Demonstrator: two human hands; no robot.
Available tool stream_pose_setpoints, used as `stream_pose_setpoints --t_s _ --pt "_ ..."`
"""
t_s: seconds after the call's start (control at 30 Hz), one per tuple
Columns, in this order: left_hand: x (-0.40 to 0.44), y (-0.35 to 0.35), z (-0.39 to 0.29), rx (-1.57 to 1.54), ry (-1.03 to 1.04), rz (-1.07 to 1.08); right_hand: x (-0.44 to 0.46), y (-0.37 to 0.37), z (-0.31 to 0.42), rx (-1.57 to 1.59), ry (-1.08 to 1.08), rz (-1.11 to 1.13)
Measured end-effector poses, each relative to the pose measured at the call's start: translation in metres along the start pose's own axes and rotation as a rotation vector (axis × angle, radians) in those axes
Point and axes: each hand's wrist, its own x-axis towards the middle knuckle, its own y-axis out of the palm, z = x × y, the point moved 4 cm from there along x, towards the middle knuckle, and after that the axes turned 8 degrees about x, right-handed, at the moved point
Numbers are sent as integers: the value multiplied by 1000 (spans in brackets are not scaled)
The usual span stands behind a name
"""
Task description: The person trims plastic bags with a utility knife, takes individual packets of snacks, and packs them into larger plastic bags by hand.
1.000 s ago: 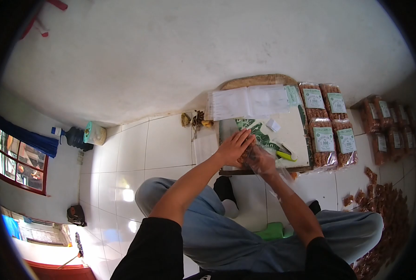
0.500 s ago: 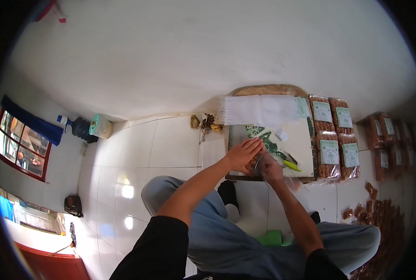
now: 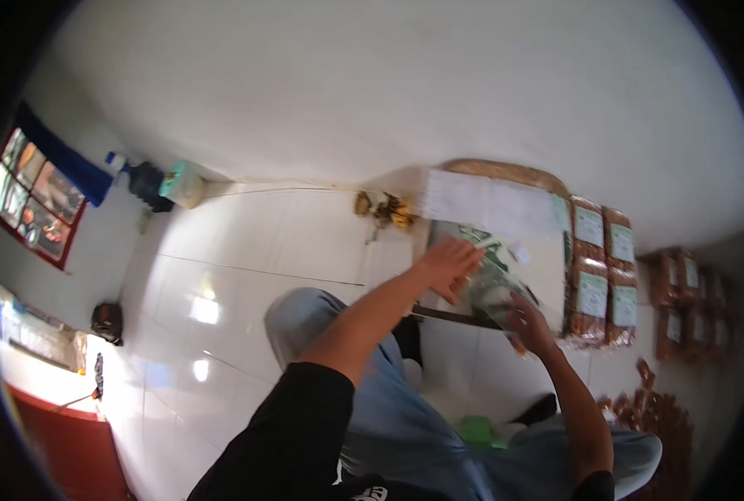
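A clear plastic bag (image 3: 490, 294) spans the space between my hands over the front of the low table (image 3: 547, 288). My right hand (image 3: 529, 321) is closed on the bag's near right side, blurred by motion. Just left of the bag, my left hand (image 3: 450, 265) is held out with its fingers stretched and thumb apart; its palm side is hidden. Beneath the hands lies a green-and-white printed sheet (image 3: 472, 234). A small white piece (image 3: 519, 253) rests on the tabletop. Flat clear bags (image 3: 489, 203) are stacked along the table's back.
Labelled packs of brown food (image 3: 591, 292) stand at the table's right, with more packs (image 3: 681, 280) beyond. Small brown packets (image 3: 660, 417) are heaped on the floor at right. Bananas (image 3: 397, 209) lie left of the table. A green object (image 3: 476, 430) sits near my legs.
My right hand has moved right and toward me, drawing the clear bag away from my left hand. The brown contents seen under my left hand no longer show. The view has tilted.
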Motion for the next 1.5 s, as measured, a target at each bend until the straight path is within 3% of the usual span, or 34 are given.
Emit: stream_pose_setpoints --t_s 0.07,0.1,0.2,0.27,0.37,0.5,0.63,0.7,0.73,0.8,0.83,0.9,0.97,1.03,1.07,1.13,1.3,1.37,1.4,1.43,1.47,1.5 --pt "1 4 7 62 -1 36 -19 -25 13 19 263 100" --pt "-1 4 6 44 20 18 -30 -37 -12 26 118 103" --pt "-6 2 10 29 -5 -19 -61 -66 -25 60 145 33" --pt "-8 -3 10 -94 -21 -103 -86 -86 -33 575 294 -288" --pt "-3 -15 12 -46 15 -93 -112 -100 -34 466 308 -446" --pt "7 -49 23 5 12 108 -120 -82 -27 311 160 -399" --pt "14 -66 18 80 21 249 -98 -64 -33 489 337 -601" --pt "13 -59 8 81 4 267 -83 -63 -27 127 187 -776" --pt "13 -51 4 78 -23 287 -74 -60 -26 130 188 -785" --pt "14 -37 -2 112 -21 301 -52 -54 -26 29 239 -593" --pt "14 -31 -4 135 -25 319 -46 -53 -26 34 240 -601" --pt "13 -26 -6 119 -17 297 -34 -44 -18 -239 85 -460" --pt "12 -16 -3 100 -18 279 -28 -43 -16 -258 0 -471" --pt "9 -8 2 13 -21 63 -23 -45 -24 -286 -161 -517" --pt "7 2 6 11 -28 73 -23 -47 -31 -277 -162 -508" --pt "4 -15 2 25 -40 108 -28 -57 -33 -176 -81 -615" --pt "6 -33 -3 -8 -64 209 -42 -66 -30 -122 46 -543" --pt "5 -26 -1 3 -69 252 -44 -69 -34 14 200 -414" --pt "5 -17 1 32 -18 150 -44 -77 -29 13 200 -411" --pt "5 -17 1 62 34 49 -42 -83 -30 39 318 -269" --pt "4 -12 2 59 33 51 -42 -87 -34 65 436 -125" --pt "5 -12 1 96 23 32 -41 -96 -42 65 438 -122"
